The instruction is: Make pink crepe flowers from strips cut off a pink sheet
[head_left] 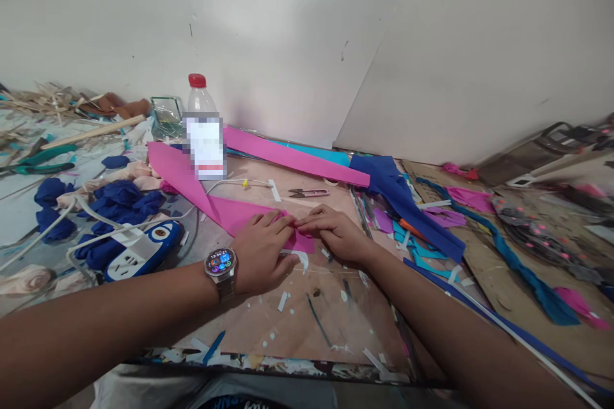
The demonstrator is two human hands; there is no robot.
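Observation:
A long pink strip (185, 176) of paper or thin cloth runs slantwise over the board and bends towards me. On its near end lies my left hand (263, 239), palm down, thumb held apart, fingers resting on the strip. My right hand (330, 230) meets it from the right; its fingers are drawn together at the strip's top edge, and the thumb is hidden. The two hands' fingertips nearly touch. Just beyond them lie small pink-handled thread snips (309, 193). A watch (221, 263) sits on my left wrist.
A red-capped bottle (197, 96) stands behind a lit phone (207, 150). Left are a blue-and-white power strip (144, 250), cables and dark blue rolled cloth pieces (118, 201). Dark blue strips (407, 204) lie right. Another pink strip (297, 156) lies at the back.

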